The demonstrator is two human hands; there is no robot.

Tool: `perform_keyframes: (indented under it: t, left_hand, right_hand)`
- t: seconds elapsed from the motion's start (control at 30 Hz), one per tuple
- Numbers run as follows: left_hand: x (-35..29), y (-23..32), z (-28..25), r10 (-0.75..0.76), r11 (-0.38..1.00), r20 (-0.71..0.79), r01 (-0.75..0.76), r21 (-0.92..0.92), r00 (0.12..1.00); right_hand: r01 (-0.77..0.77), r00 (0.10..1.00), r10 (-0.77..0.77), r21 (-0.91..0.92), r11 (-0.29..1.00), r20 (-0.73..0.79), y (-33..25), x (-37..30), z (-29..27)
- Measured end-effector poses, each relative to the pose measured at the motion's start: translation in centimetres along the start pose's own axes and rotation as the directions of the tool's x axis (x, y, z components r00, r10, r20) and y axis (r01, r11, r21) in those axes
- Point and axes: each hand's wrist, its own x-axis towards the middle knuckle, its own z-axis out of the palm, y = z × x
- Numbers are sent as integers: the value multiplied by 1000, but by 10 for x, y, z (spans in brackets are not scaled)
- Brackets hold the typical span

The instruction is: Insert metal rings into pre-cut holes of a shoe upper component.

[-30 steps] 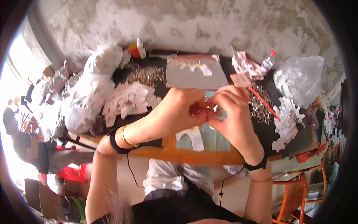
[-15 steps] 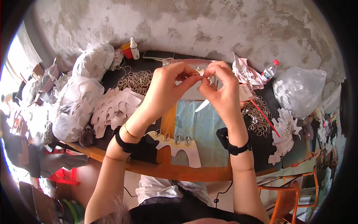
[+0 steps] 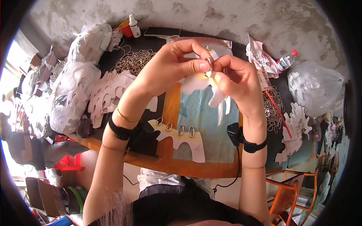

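Just in from the table's orange front edge (image 3: 166, 170), I see a shaped white piece (image 3: 192, 145) lying flat, four metal rings (image 3: 183, 130) spaced along its yellow upper border. Above the blue-green mat (image 3: 192, 109) beyond it, the left hand (image 3: 169, 64) has thumb and forefinger nipped firmly on one upright ring (image 3: 210, 67), while the right hand (image 3: 239, 77) pinches a pale piece (image 3: 194, 83) near its yellowed edge, right by that ring. I read the step in hand as settling ring against edge; the next move, to my mind, calls for a steady right pinch and a small, careful press from the left. What I can't make out is whether the ring passes through the edge or only leans on it, because the right thumb crowds the join. The strips hanging below are blurred. Farther back, the hands partly hide a grey sheet (image 3: 222, 51), and a heap of rings (image 3: 135, 62) runs in behind the left hand; a white bottle (image 3: 134, 26) stands near the plastered wall (image 3: 181, 15)
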Motion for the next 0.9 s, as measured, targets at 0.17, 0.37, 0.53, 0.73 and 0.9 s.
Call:
perform_keyframes:
  t: [0.17, 0.37, 0.53, 0.73, 0.9]
  left_hand:
    - [9, -33, -8, -126, 817, 274, 256, -517, 953]
    - [-1, -10, 7, -13, 980, -114, 35, 196, 993]
    - [-9, -9, 26, 223, 802, -114, -116, 586, 968]
    - [-5, -14, 21, -177, 898, -30, 173, 404, 984]
    - [-16, -28, 46, -238, 939, 40, 219, 267, 970]
  right_hand:
    - [-157, 986, 123, 381, 911, 114, 8, -4, 0]
    - [-42, 999, 42, -5, 999, 27, 10, 3, -11]
    - [178, 975, -223, -505, 844, -28, -7, -3, -10]
    - [320, 919, -376, -778, 540, 116, -17, -15, -13]
    - [352, 913, -347, -847, 399, 216, -31, -37, -18]
